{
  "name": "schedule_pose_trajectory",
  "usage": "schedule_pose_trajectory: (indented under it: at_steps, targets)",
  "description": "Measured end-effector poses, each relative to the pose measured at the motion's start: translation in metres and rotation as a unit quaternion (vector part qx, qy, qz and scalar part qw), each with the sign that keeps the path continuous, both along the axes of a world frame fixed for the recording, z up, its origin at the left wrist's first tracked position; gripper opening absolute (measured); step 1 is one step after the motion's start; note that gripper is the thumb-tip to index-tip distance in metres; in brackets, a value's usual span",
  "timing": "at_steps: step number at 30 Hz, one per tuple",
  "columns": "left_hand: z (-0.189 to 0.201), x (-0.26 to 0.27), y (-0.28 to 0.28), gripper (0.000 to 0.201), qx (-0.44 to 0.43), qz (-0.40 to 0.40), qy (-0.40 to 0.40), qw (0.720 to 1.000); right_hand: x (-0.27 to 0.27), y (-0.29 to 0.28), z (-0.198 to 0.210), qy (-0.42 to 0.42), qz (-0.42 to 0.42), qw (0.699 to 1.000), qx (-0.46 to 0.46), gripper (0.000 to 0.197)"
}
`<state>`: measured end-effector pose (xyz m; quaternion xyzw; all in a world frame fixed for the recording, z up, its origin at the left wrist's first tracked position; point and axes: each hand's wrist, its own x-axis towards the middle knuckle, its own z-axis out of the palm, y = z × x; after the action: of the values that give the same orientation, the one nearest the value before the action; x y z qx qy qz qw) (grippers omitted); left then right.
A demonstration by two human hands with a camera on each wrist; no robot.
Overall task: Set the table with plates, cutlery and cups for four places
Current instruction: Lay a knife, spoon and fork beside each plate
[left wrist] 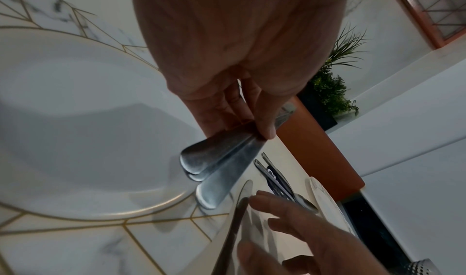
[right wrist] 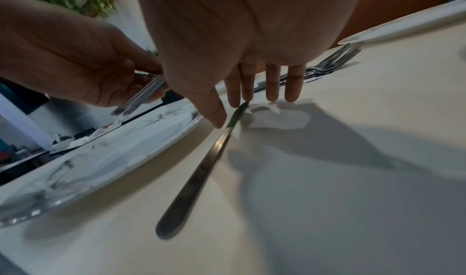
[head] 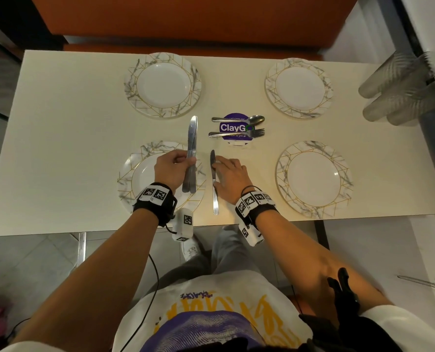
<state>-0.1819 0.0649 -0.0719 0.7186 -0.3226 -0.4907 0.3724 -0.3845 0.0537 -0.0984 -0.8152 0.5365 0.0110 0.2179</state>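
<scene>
I have four marbled plates already out on the bench [head: 58,138], two far and two near, so I judge I am on the cutlery step now. My left hand [head: 172,171] hovers over the near-left plate [head: 127,184] with its grip curled round a bundle of knives [head: 191,158]; the left wrist view shows at least three handle ends fanned below the thumb. I keep them bunched there as a supply, blades pointing away from me, so one can be dealt out at a time.

My right hand [head: 230,177] lies flat, fingers straight and spread, holding nothing; its fingertips [right wrist: 247,98] press near the blade end of a single knife [head: 214,189] that lies on the bench just right of the near-left plate. I read this as nudging it straight along the plate's edge, handle toward me.

A spoon [head: 239,120] and a fork [head: 236,133], possibly stacks, wait on the purple sticker [head: 236,142] in the middle, within reach of every place. Clear cups [head: 401,90] sit stacked at the far right, not yet set out.
</scene>
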Motion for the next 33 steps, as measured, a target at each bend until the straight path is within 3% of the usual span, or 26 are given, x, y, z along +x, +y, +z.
schedule_pose_trajectory:
  at_steps: [4, 7, 13, 21, 25, 31, 33]
  targets:
    - [0.007, -0.015, -0.001, 0.014, -0.006, -0.011, 0.006, 1.000, -0.010, -0.004, 0.012, -0.121, -0.079, 0.990, -0.006, 0.034]
    - [0.014, -0.036, -0.005, 0.010, -0.014, -0.026, -0.010, 0.999, -0.017, -0.011, 0.027, -0.234, -0.150, 0.961, 0.003, 0.021]
    - [0.029, -0.095, -0.016, 0.011, -0.008, -0.057, 0.024, 0.998, -0.046, -0.036, 0.048, -0.328, -0.259, 0.907, 0.052, 0.015]
    - [0.042, -0.205, -0.046, 0.008, -0.020, -0.107, 0.017, 0.994, -0.152, -0.065, 0.060, -0.327, -0.312, 0.889, 0.077, 0.010]
    - [0.044, -0.271, -0.056, 0.013, -0.012, -0.110, 0.051, 0.993, -0.221, -0.079, 0.071, -0.360, -0.332, 0.864, 0.119, 0.007]
    - [0.053, -0.349, -0.057, 0.014, 0.012, -0.056, 0.107, 0.993, -0.323, -0.086, 0.066, -0.365, -0.382, 0.839, 0.131, 0.004]
    - [0.052, -0.365, -0.055, 0.014, 0.019, -0.049, 0.113, 0.992, -0.359, -0.084, 0.056, -0.333, -0.404, 0.843, 0.123, 0.004]
